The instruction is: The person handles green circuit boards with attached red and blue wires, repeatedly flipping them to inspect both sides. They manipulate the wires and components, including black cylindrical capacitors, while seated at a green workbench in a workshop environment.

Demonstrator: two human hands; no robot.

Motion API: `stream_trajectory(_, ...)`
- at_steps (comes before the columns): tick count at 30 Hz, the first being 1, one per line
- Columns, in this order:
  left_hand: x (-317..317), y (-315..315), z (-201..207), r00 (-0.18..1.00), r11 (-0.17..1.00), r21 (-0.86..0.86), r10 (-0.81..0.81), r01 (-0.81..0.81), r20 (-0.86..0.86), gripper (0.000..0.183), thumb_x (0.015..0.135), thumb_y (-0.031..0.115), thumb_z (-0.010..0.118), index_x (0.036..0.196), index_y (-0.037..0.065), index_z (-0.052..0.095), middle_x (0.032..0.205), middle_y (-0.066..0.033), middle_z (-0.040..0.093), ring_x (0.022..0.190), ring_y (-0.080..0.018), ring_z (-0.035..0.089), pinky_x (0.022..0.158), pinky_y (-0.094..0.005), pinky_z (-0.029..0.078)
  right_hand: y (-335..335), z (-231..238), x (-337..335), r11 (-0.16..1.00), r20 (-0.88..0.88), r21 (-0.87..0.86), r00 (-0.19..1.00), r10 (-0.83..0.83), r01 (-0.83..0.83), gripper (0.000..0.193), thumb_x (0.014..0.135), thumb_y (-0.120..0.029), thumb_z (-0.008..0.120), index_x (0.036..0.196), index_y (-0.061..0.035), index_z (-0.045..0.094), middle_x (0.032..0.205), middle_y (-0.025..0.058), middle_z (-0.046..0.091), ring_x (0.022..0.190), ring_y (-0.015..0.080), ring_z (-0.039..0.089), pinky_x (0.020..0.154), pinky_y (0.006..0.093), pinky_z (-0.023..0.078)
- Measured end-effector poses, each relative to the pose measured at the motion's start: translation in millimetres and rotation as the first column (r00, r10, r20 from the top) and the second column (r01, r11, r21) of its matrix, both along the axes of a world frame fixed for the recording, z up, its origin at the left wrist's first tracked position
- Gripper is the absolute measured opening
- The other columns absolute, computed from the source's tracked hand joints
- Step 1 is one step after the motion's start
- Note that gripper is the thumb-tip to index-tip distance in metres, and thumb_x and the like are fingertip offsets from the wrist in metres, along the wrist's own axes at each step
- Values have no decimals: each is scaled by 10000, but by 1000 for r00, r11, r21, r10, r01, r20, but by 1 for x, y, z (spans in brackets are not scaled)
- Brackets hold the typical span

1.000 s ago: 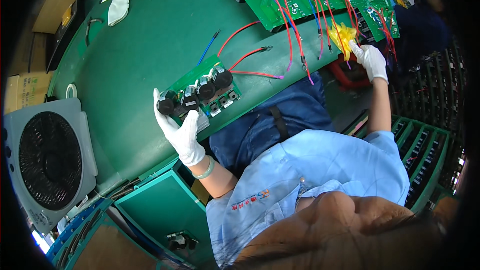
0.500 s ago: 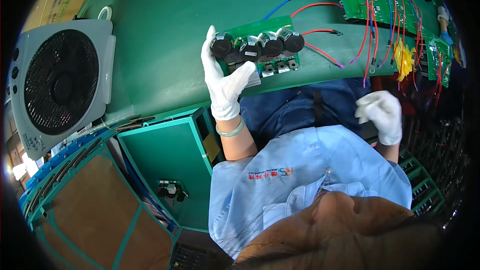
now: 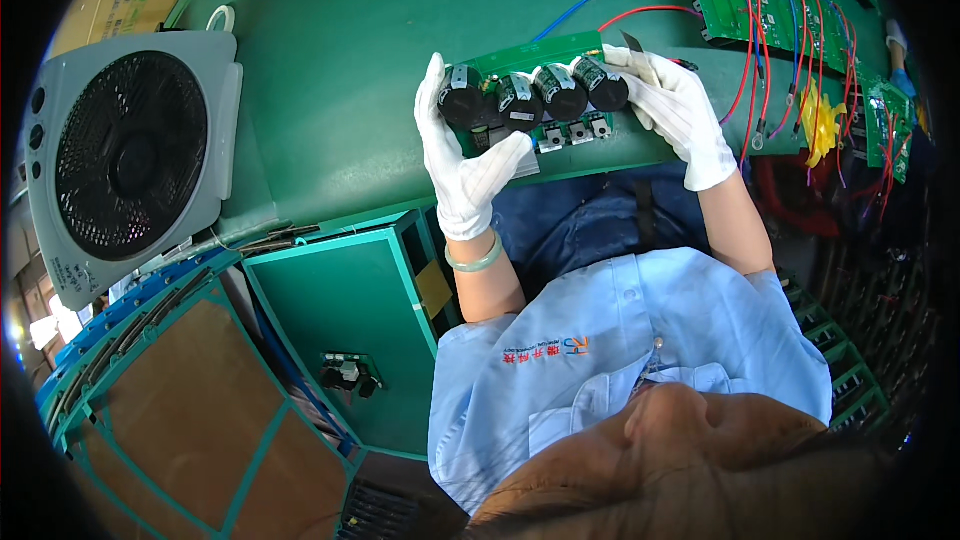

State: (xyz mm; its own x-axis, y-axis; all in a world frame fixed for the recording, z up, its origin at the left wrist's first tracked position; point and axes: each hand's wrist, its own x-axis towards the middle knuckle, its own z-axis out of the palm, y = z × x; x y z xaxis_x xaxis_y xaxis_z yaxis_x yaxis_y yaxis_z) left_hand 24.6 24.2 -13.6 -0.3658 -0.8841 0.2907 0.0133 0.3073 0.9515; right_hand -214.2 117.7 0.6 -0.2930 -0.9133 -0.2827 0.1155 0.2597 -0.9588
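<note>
A green circuit board lies near the bench's front edge, with several black cylindrical capacitors and a row of small square parts along its near side. My white-gloved left hand grips its left end, fingers along the side and thumb at the near edge. At the right end, my gloved right hand has its fingers closed against the board and the last capacitor; its fingertips are partly hidden. A thin dark flat piece sticks up by those fingers. Blue and red wires trail behind the board.
A grey box fan stands on the left of the green bench. Wired circuit boards and a yellow bundle lie at the right. Below left, a green cabinet bears a small board. Another person's gloved hand shows far right.
My right hand has come from the right, off the bench, up to the board's right end. My left hand keeps its grip. The whole view has shifted slightly.
</note>
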Motion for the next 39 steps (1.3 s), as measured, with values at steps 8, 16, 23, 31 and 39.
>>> stream_trajectory(8,1,2,-1,999,998,60,14,-12,-32,1054,604,158,867,1492,-30,331,1422,-143,433,1226,-246,497,1091,-384,368,-1,4,3,998,43,59,999,21,-24,363,972,-232,626,1287,-54,647,832,-83,622,570,2,379,507,185,314)
stream_trajectory(16,4,0,-5,992,999,18,-43,46,-121,956,746,247,814,1491,-68,305,1464,-166,414,1308,-284,462,1123,-418,340,0,1,-3,995,3,72,998,66,-66,362,968,-229,619,1295,-75,649,843,-70,642,569,9,400,510,195,333)
stream_trajectory(23,10,0,-1,930,959,260,-10,113,-366,785,905,129,675,1515,-81,226,1485,-258,395,1294,-298,487,1112,-429,365,1,-4,-2,999,21,32,999,33,-33,322,971,-200,610,1261,-72,667,820,-61,624,564,11,416,498,196,339)
stream_trajectory(31,5,0,24,922,921,351,-25,171,-386,877,783,138,704,1482,-145,256,1489,-277,389,1351,-338,439,1156,-421,302,1,-7,-4,999,106,43,994,27,-32,377,972,-223,619,1316,-70,626,733,-83,545,532,-9,373,468,175,271)
stream_trajectory(39,24,-3,6,898,874,415,-51,252,-437,709,787,74,685,1413,-126,419,1469,-244,449,1381,-334,420,1178,-453,257,2,-16,-2,998,43,63,999,-10,7,414,970,-275,618,1334,-76,617,682,-70,506,513,-9,366,446,162,251)
